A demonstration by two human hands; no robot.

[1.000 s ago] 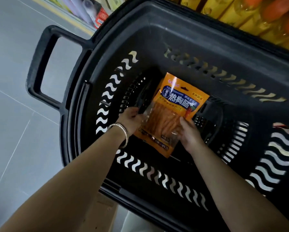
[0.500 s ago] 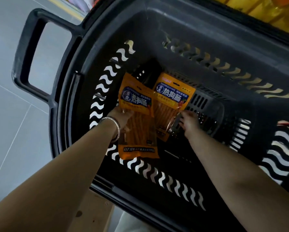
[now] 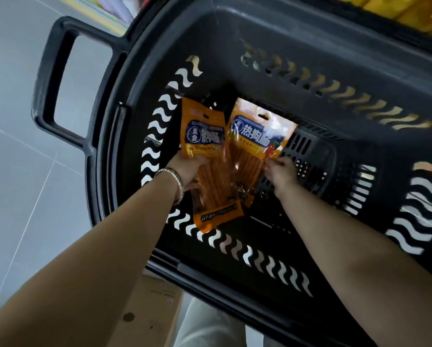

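Orange snack packets, two of them, sit inside the black basket [image 3: 297, 53], held above its slotted floor. My left hand [image 3: 187, 169] grips the left packet [image 3: 217, 176] at its left edge; the fingers lie behind the film and are hidden, so only the back of the hand and the bracelet [image 3: 172, 177] at the wrist show. My right hand [image 3: 281, 171] pinches the right packet [image 3: 255, 146] at its right edge, fingertips curled onto the film. The left packet overlaps the left edge of the right packet and hides that strip and part of its lower corner. Glare washes out the upper right of the right packet's label, and the small print on both is too blurred to read. The basket's right side is cut off by the frame edge, as are the yellow goods [image 3: 397, 11] beyond its far rim. The basket handle [image 3: 47, 78] stands out to the left over the grey floor [image 3: 14, 146]. A cardboard box [image 3: 150, 304] shows partly beneath the near rim. One second ago only one packet face was visible, held between both hands. Half a second ago the two packets were already fanned apart, and that arrangement holds now, with each hand on the same edge as then.
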